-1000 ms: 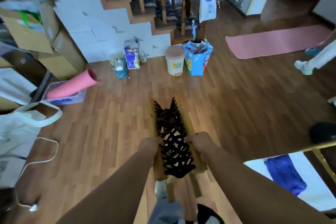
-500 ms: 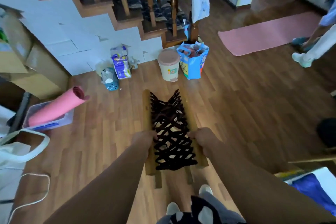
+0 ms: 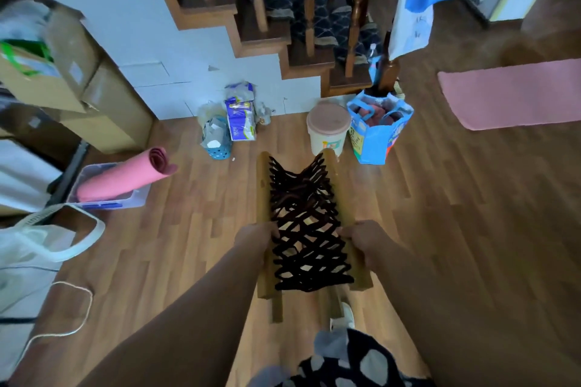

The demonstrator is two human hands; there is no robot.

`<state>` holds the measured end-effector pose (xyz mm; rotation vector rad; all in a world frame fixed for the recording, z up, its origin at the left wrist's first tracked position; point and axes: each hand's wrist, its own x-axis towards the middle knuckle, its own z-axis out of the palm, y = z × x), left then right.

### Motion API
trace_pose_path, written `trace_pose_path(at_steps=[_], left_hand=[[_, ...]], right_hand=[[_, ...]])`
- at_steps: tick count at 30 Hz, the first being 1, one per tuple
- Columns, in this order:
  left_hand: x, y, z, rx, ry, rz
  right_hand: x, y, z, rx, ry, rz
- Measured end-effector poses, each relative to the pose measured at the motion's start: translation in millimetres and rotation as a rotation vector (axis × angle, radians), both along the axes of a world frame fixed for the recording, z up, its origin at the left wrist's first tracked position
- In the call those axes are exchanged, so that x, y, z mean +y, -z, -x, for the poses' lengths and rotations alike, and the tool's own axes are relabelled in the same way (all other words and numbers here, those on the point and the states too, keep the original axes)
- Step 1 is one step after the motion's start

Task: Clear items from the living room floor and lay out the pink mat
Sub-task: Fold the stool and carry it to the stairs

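Note:
I carry a wooden frame strung with black netting in front of me above the wood floor. My left hand grips its left rail and my right hand grips its right rail. A rolled pink mat lies across a clear plastic bin at the left. A second pink mat lies flat on the floor at the far right.
Ahead, against the white staircase wall, stand a blue basket, a tissue pack, a lidded bucket and a blue bag. Cardboard boxes and a white tote crowd the left.
I have walked toward the staircase with the frame held in both hands. The bucket, bag and rolled mat appear closer, and the person at the right has left the view.

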<state>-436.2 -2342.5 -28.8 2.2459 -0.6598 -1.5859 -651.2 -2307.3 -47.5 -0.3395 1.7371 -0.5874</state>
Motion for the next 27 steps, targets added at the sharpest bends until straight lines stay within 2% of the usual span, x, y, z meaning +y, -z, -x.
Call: trace_pose_path(at_steps=[9,13,20,27], left_hand=[[-79,4,1,-0.014,-0.125,-0.01],[-127,15,-8,0.001,-0.148,-0.021],[-230,30,-21,0.068,-0.09,-0.018],[-309,21,-28,0.079,-0.01,-0.056]], right_hand=[[-105,-5,20,-0.02,-0.116,-0.004],[-147,4,17,-0.019,-0.099,-0.033],[-240,18,-9,0.019,-0.079,-0.051],[-305,40,-22,0.017,-0.03,-0.07]])
